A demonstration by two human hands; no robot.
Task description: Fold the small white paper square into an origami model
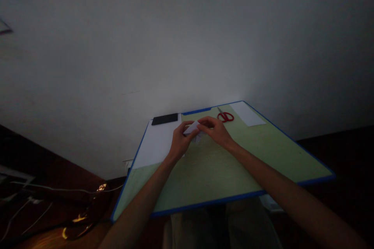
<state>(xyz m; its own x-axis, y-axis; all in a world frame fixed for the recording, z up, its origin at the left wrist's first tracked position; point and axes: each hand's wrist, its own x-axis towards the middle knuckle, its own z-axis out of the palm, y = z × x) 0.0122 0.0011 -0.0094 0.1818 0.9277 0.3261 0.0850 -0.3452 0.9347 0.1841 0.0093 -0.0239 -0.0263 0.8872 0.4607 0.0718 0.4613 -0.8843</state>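
Note:
A small folded piece of white paper is held above the middle of the green table, pinched between both hands. My left hand grips its left side with thumb and fingers. On the other side, my right hand is closed on the paper's right edge, thumb and fingertips together. Part of the paper is hidden by the fingers, and the picture is dim, so its exact shape is unclear. Just beyond my right hand lie red-handled scissors, blades pointing to the wall.
The green table has a blue edge and stands against a grey wall. A white sheet with a dark phone-like slab on it lies at left. A white paper strip lies far right. Cables run across the floor at left.

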